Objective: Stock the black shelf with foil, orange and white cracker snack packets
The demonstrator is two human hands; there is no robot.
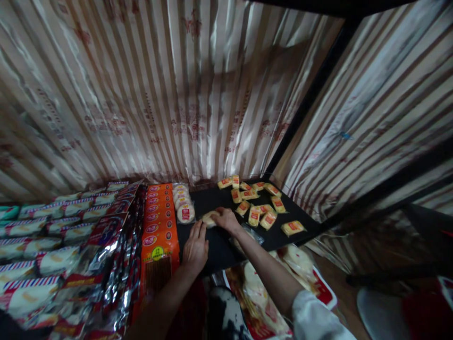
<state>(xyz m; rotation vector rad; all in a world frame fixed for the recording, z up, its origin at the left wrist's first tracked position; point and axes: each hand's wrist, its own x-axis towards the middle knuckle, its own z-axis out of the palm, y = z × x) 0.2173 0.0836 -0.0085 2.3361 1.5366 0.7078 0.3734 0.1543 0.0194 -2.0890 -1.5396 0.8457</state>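
Observation:
On a black shelf board [201,257], my right hand [226,220] has its fingers closed on a pale, round, flat cake [209,219], apparently in clear wrapping. My left hand [195,248] lies just in front, with fingers stretched out and the tips at the cake's near left edge. Left of the cake runs a row of similar round cakes in clear packs [184,213] with red labels, set one behind another. Beyond my right hand, several small yellow packets [268,220] with red labels lie scattered. A clear pack [246,240] lies partly hidden under my right forearm.
An orange box [153,222] stands left of the round cakes. Farther left are dark shiny packets [123,236] and rows of white packets [49,283]. A red box of round cakes [323,283] sits below the board's front edge. Striped sheeting [198,94] and a black post [307,104] stand behind.

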